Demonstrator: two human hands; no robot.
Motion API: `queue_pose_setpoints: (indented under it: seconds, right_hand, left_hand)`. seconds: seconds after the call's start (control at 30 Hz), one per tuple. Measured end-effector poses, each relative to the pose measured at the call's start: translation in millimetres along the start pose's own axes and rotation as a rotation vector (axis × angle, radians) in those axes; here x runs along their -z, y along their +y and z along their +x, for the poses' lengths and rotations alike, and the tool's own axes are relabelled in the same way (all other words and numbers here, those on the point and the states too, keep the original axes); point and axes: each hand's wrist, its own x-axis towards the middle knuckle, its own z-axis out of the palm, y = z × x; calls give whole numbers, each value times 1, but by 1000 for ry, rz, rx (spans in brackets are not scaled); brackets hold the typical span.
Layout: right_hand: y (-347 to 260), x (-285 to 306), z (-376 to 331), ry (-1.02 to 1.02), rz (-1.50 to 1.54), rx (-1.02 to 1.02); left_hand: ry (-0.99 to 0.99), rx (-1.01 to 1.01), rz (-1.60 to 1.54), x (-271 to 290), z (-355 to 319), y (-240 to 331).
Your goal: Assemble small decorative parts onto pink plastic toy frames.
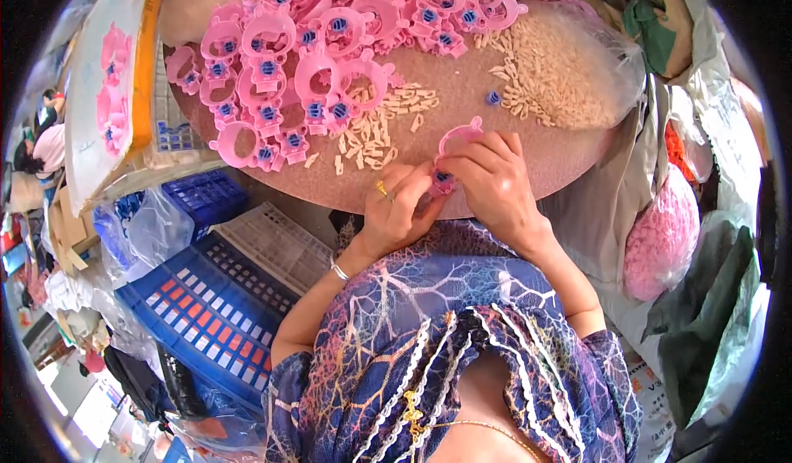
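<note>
Grasping a small translucent pink plastic ring-shaped piece with rounded ears (460, 135) between the fingers of the left hand (398, 211) and right hand (505, 189), held it above the near edge of the worktop (455, 75). Pinched the lower end, beside a round ridged blue insert (443, 177), with the left; curled the right over the ring's other side, hiding part of it. Could not tell how the covered fingertips met. Wore a gold-coloured band (381, 188) on the left hand and a white bangle (339, 273) on that wrist. Had a loose ridged blue part (493, 97) just beyond the right hand, and a scatter of flat cream-coloured clips (371, 145) beyond the left. Faced a broad heap of similar pink pieces fitted with blue inserts (316, 100) farther out, plus a pile of cream-coloured pieces (540, 75) at a clear plastic bag (623, 63) rightward. Had a blue tray of white and reddish rectangles (186, 352) low at the left, and a clear bag of pink bits (662, 236) at the far right.
</note>
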Motion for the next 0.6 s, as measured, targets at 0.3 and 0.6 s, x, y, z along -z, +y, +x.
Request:
queue_pose_setpoints:
  seconds: [0.3, 0.6]
  right_hand:
    - [-7, 22, 9, 190, -3, -201]
    - [-12, -20, 29, 150, -322, -162]
  left_hand:
    - [79, 329, -109, -10, -23, -2]
    - [-106, 52, -9, 4, -3, 1]
